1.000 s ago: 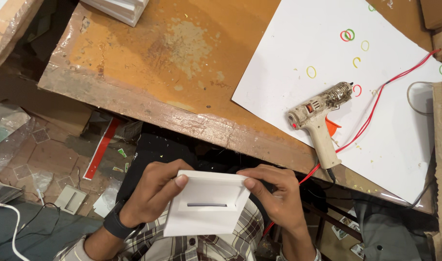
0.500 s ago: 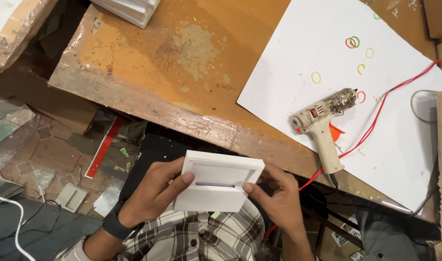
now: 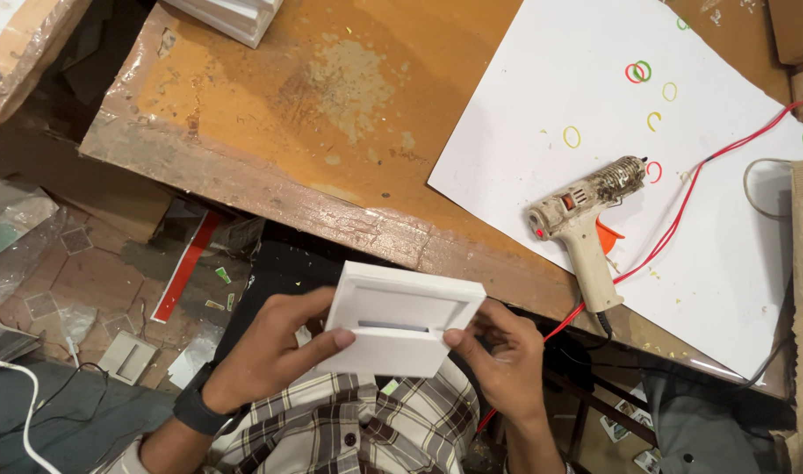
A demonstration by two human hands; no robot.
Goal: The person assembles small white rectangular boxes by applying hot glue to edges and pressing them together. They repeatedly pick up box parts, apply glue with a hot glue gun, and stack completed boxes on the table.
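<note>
Head view: a white frame (image 3: 399, 318) is held just off the near edge of the surface (image 3: 331, 114), over the lap. Left hand (image 3: 270, 355) closes on its left side, thumb on the front; right hand (image 3: 505, 355) pinches its lower right corner, steadying it. Beyond the frame, a glue gun (image 3: 586, 215) lies on white paper (image 3: 542, 79).

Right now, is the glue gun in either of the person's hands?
No, the glue gun lies on the white sheet; both hands hold a white frame.
</note>
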